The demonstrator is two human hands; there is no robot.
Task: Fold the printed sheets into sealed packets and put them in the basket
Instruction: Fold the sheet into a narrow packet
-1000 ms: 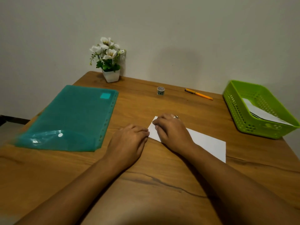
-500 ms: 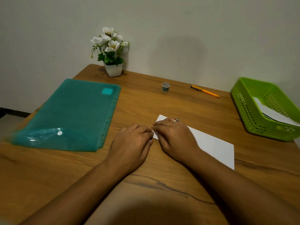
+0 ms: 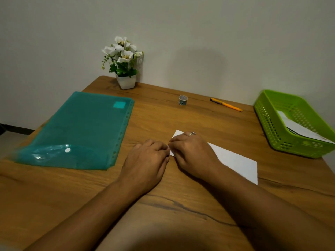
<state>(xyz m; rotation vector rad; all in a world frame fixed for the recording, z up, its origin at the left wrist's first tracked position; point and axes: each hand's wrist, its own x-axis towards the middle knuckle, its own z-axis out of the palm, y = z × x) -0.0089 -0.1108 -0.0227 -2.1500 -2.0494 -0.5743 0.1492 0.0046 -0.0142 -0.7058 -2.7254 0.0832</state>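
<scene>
A folded white sheet (image 3: 235,160) lies flat on the wooden table (image 3: 181,120), slanting from the centre toward the right. My right hand (image 3: 194,153), with a ring on one finger, lies over the sheet's left end with its fingers curled at the edge. My left hand (image 3: 146,160) sits just left of it, and its curled fingertips meet the same edge. The edge itself is mostly hidden under both hands. The green basket (image 3: 268,127) stands at the right edge and holds a white folded packet (image 3: 299,129).
A teal plastic folder (image 3: 81,131) lies on the left side of the table. At the back stand a white pot of flowers (image 3: 126,81), a small tape roll (image 3: 182,100) and an orange pen (image 3: 226,104). A wall rises directly behind the table.
My left hand has edged right, and its fingertips now meet the right hand's at the sheet's left edge. The sheet has stayed in place.
</scene>
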